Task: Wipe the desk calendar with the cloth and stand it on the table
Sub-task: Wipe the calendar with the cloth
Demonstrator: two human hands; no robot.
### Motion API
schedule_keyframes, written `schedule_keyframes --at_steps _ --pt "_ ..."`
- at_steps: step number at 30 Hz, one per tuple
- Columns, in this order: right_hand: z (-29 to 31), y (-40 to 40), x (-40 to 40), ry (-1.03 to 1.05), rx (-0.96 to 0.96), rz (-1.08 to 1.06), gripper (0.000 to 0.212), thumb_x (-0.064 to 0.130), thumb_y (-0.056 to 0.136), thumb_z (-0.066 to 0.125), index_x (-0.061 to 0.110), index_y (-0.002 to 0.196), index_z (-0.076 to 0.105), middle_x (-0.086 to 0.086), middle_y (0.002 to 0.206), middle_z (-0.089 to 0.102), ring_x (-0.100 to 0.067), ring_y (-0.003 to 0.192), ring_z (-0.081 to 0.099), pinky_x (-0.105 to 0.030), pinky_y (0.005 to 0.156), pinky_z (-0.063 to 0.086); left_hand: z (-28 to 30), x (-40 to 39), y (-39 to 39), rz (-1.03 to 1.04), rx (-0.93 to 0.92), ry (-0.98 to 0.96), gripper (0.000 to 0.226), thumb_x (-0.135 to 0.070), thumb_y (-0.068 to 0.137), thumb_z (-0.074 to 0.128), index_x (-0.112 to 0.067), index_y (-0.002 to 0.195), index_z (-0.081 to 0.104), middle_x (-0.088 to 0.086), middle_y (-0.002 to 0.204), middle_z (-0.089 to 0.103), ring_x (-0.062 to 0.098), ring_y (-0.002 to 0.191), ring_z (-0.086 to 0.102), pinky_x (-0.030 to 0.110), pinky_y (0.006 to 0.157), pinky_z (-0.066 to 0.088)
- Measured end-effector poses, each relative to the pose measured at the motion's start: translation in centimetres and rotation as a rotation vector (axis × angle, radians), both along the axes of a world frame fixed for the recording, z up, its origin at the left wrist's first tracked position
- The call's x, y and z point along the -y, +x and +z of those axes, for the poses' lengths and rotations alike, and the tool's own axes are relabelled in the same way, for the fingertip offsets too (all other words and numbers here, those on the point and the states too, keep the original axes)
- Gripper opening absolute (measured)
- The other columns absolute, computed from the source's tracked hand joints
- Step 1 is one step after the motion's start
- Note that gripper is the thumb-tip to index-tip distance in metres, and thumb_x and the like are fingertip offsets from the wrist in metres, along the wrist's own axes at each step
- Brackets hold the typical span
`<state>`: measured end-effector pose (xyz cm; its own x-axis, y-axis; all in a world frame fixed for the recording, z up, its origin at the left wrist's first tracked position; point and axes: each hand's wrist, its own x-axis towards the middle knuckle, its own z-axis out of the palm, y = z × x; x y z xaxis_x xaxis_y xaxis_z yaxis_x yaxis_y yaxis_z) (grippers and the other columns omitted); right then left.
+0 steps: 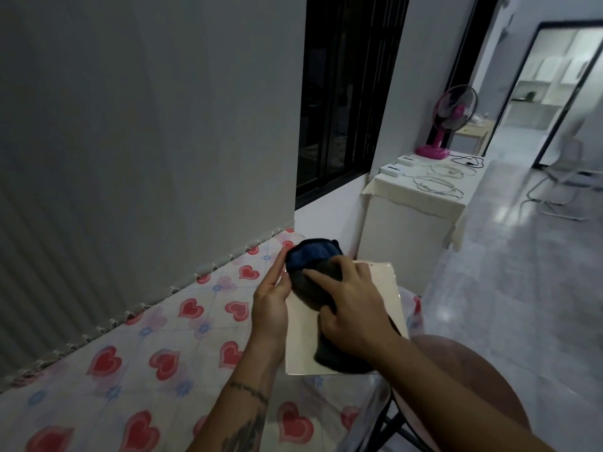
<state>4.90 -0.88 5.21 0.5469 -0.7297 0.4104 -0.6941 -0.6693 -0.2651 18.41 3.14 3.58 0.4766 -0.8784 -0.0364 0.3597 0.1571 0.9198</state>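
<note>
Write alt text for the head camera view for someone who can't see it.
The right hand presses a dark cloth onto a pale desk calendar, steadied at its left edge by the left hand, above a heart-patterned tablecloth. A pink fan stands far behind.

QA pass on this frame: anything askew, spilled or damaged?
Nothing spilled or damaged. The desk calendar is not standing: the left hand holds its left edge, its face tilted up, while the right hand presses the cloth on it. That fits mid-wipe. The heart-print tablecloth lies flat.
</note>
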Motion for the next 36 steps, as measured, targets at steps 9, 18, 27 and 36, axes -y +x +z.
schedule_keyframes --at_steps 9,18,27,36 --pt "-0.8 -1.9 0.9 0.080 0.046 -0.209 0.054 0.025 0.084 0.055 0.032 0.137 0.046 -0.005 0.138 0.039 -0.024 0.122 0.035 -0.037 0.097 0.041 0.7 -0.6 -0.1 0.014 0.059 -0.056 0.039 -0.020 0.106 0.044 -0.053 0.118 0.061 -0.036 0.118 0.046 -0.025 0.082 0.055 -0.009 0.053 0.036" --pt "-2.9 -4.0 -2.9 0.071 -0.055 0.197 0.054 0.028 0.073 0.053 0.045 0.125 0.052 0.006 0.131 0.041 -0.014 0.113 0.036 -0.027 0.087 0.043 -0.7 0.3 1.4 0.124 0.080 0.053 0.045 -0.016 0.104 0.045 -0.050 0.101 0.075 -0.012 0.137 0.063 0.009 0.116 0.062 0.034 0.094 0.056" --pt "-2.0 -4.6 3.3 0.158 0.003 -0.139 0.056 0.028 0.078 0.056 0.040 0.132 0.048 0.002 0.130 0.039 -0.019 0.118 0.033 -0.034 0.091 0.035 -1.3 0.2 0.5 -0.067 0.001 0.106 0.042 -0.015 0.101 0.051 -0.050 0.113 0.071 -0.006 0.090 0.079 0.021 0.064 0.070 0.038 0.056 0.062" --pt "-0.6 -3.2 3.4 0.004 -0.019 -0.157 0.052 0.027 0.082 0.058 0.034 0.133 0.051 -0.005 0.132 0.044 -0.024 0.113 0.039 -0.040 0.095 0.042 -1.0 -0.7 -0.6 0.074 0.079 0.093 0.037 -0.011 0.102 0.048 -0.037 0.108 0.073 -0.014 0.091 0.076 0.031 0.090 0.064 0.044 0.076 0.058"
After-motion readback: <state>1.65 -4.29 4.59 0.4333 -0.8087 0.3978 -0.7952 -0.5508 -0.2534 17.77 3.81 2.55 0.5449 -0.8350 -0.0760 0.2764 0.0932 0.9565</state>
